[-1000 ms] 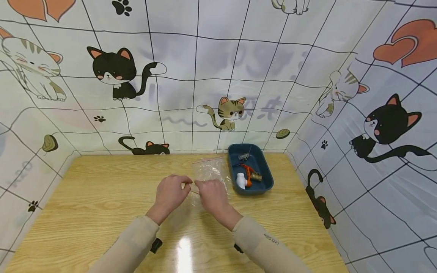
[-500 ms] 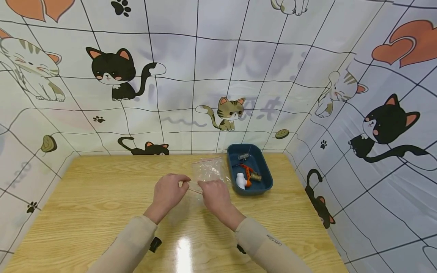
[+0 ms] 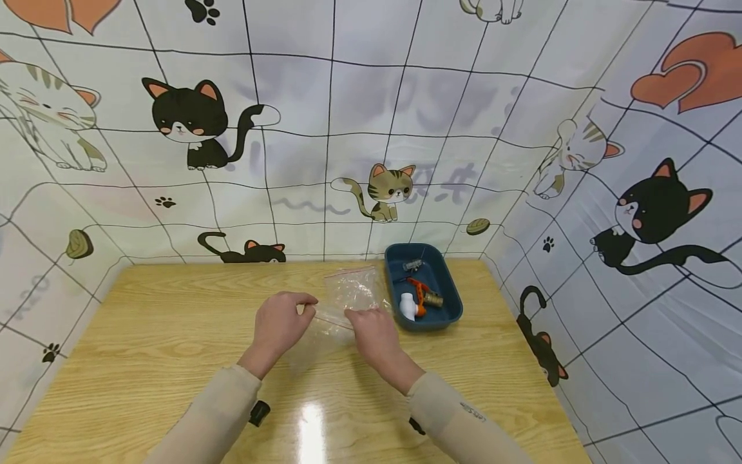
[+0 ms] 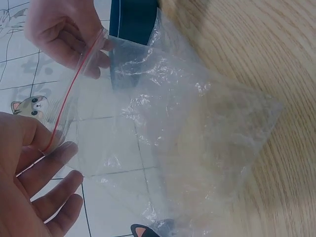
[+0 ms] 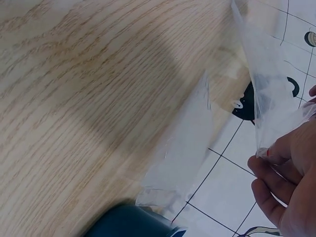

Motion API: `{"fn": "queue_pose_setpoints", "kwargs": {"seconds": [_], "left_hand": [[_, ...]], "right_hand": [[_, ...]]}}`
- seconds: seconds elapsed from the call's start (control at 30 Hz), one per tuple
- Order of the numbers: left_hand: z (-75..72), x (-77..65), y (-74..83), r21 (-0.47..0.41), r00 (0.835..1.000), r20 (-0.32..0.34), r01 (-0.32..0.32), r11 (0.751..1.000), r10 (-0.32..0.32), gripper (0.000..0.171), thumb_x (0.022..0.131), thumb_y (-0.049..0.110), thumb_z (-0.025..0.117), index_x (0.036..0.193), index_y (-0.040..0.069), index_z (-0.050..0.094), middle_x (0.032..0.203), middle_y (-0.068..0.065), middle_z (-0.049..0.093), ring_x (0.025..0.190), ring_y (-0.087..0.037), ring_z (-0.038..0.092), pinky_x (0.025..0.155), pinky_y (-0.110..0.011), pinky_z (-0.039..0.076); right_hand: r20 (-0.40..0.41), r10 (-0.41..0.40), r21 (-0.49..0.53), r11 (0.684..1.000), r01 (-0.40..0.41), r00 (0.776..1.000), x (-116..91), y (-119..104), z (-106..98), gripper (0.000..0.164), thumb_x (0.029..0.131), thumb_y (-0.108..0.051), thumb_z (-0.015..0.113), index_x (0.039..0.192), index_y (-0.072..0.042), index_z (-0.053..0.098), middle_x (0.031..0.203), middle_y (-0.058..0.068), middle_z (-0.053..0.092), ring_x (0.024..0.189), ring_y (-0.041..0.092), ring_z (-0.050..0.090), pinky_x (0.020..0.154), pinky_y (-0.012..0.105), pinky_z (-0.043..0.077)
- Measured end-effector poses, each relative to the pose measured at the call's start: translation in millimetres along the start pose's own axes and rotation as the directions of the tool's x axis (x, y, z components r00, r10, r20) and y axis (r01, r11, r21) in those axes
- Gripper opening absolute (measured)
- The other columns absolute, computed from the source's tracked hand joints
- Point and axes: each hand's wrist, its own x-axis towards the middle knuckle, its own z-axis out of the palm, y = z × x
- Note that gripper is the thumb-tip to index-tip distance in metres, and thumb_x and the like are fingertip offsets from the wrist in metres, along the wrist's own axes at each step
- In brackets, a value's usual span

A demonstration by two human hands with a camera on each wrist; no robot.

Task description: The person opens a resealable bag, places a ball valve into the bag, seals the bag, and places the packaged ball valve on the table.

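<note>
A clear zip-lock bag (image 4: 163, 113) with a red line along its mouth hangs between both hands above the table. My left hand (image 3: 282, 325) pinches one end of the mouth between thumb and index finger; its other fingers are loosely bent in the left wrist view. At the opposite end, my right hand (image 3: 375, 335) pinches the bag near its corner. The bag's walls look flat, and nothing shows inside. Just beyond the hands, a second clear zip-lock bag (image 3: 356, 287) lies on the table, beside the blue bin.
A dark blue bin (image 3: 454, 317) stands at the back right of the wooden table (image 3: 191, 322). It holds a white plastic piece (image 3: 408, 307), an orange piece (image 3: 418, 285), a brass-coloured fitting (image 3: 433, 299) and a small metal part (image 3: 413, 265). Cat-printed sheeting encloses the back and sides.
The hands have drawn apart, left hand leftward and right hand rightward. The bag's mouth is now stretched between them, with more of it showing.
</note>
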Motion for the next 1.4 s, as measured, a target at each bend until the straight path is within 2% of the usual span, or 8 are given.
{"fn": "queue_pose_setpoints", "kwargs": {"seconds": [0.13, 0.27, 0.5, 0.67, 0.9, 1.13, 1.23, 1.4], "left_hand": [[0.7, -0.8, 0.8, 0.014, 1.0, -0.013, -0.014, 1.0, 0.014, 0.022, 0.084, 0.013, 0.062, 0.094, 0.022, 0.079, 0.095, -0.004, 0.076, 0.045, -0.01, 0.034, 0.039, -0.025, 0.027], [3.2, -1.1, 2.3, 0.053, 0.998, -0.042, -0.046, 0.998, 0.048, 0.021, 0.082, 0.012, 0.063, 0.091, 0.022, 0.079, 0.092, -0.003, 0.076, 0.056, -0.013, 0.052, 0.044, -0.025, 0.034], [7.8, -0.4, 6.9, 0.1, 0.988, -0.069, -0.129, 0.987, 0.136, 0.019, 0.082, 0.011, 0.064, 0.089, 0.02, 0.079, 0.087, 0.0, 0.077, 0.077, -0.021, 0.07, 0.063, -0.036, 0.054], [12.9, -0.1, 10.7, 0.069, 0.987, -0.074, -0.139, 0.988, 0.144, 0.019, 0.085, 0.01, 0.064, 0.093, 0.019, 0.078, 0.095, 0.001, 0.077, 0.091, -0.024, 0.072, 0.081, -0.043, 0.056], [20.0, -2.7, 14.0, 0.036, 0.993, -0.064, -0.101, 0.994, 0.103, 0.022, 0.088, 0.014, 0.064, 0.107, 0.019, 0.074, 0.109, -0.003, 0.074, 0.095, -0.028, 0.071, 0.077, -0.044, 0.057], [30.9, -12.9, 18.1, 0.071, 0.997, -0.064, -0.044, 0.997, 0.049, 0.064, 0.086, 0.026, 0.066, 0.142, 0.006, 0.045, 0.133, -0.021, 0.054, 0.101, -0.038, 0.063, 0.081, -0.052, 0.054], [34.6, -17.1, 20.6, 0.105, 0.999, -0.044, -0.008, 0.994, 0.013, 0.077, 0.082, 0.03, 0.069, 0.145, -0.001, 0.036, 0.121, -0.023, 0.058, 0.097, -0.038, 0.063, 0.076, -0.051, 0.053], [35.4, -19.9, 23.9, 0.116, 0.998, 0.025, 0.06, 0.991, -0.063, 0.08, 0.083, 0.028, 0.067, 0.147, -0.002, 0.03, 0.068, -0.007, 0.061, 0.054, -0.024, 0.056, 0.047, -0.038, 0.044]], "right_hand": [[-0.015, -0.012, -0.022, 1.0, 0.012, 1.0, -1.8, 0.0, 1.3, 0.031, 0.08, -0.004, 0.07, 0.105, -0.022, 0.073, 0.073, -0.005, 0.074, 0.059, 0.012, 0.066, 0.064, 0.035, 0.054], [-0.048, -0.006, -0.017, 1.0, 0.005, 0.999, -2.5, -2.0, -0.2, 0.026, 0.079, -0.009, 0.072, 0.101, -0.022, 0.073, 0.064, -0.006, 0.07, 0.052, 0.011, 0.061, 0.054, 0.032, 0.048], [-0.056, 0.016, 0.074, 0.997, -0.012, 0.998, 2.7, -11.8, -9.0, 0.012, 0.091, -0.025, 0.066, 0.101, -0.021, 0.073, 0.064, -0.006, 0.069, 0.05, 0.01, 0.06, 0.049, 0.029, 0.045], [0.068, 0.072, 0.189, 0.978, -0.083, 0.995, 7.4, -21.0, -17.7, 0.014, 0.094, -0.025, 0.062, 0.1, -0.022, 0.074, 0.063, -0.007, 0.068, 0.046, 0.007, 0.051, 0.042, 0.023, 0.035], [0.136, 0.169, 0.29, 0.935, -0.203, 0.976, 12.4, -23.7, -16.4, 0.017, 0.094, -0.027, 0.062, 0.102, -0.023, 0.077, 0.082, -0.006, 0.075, 0.051, 0.008, 0.057, 0.04, 0.02, 0.034], [0.129, 0.238, 0.251, 0.931, -0.264, 0.963, 17.6, -25.4, -17.2, 0.016, 0.095, -0.026, 0.061, 0.096, -0.024, 0.077, 0.08, -0.005, 0.075, 0.054, 0.013, 0.061, 0.041, 0.024, 0.038], [0.133, 0.255, 0.23, 0.932, -0.28, 0.958, 19.7, -27.0, -18.8, 0.017, 0.095, -0.027, 0.059, 0.092, -0.025, 0.076, 0.077, -0.006, 0.073, 0.058, 0.016, 0.064, 0.042, 0.028, 0.041], [0.127, 0.279, 0.22, 0.928, -0.301, 0.952, 21.2, -27.7, -20.2, 0.019, 0.095, -0.026, 0.059, 0.082, -0.024, 0.072, 0.064, -0.005, 0.066, 0.05, 0.016, 0.058, 0.038, 0.029, 0.035]]}}
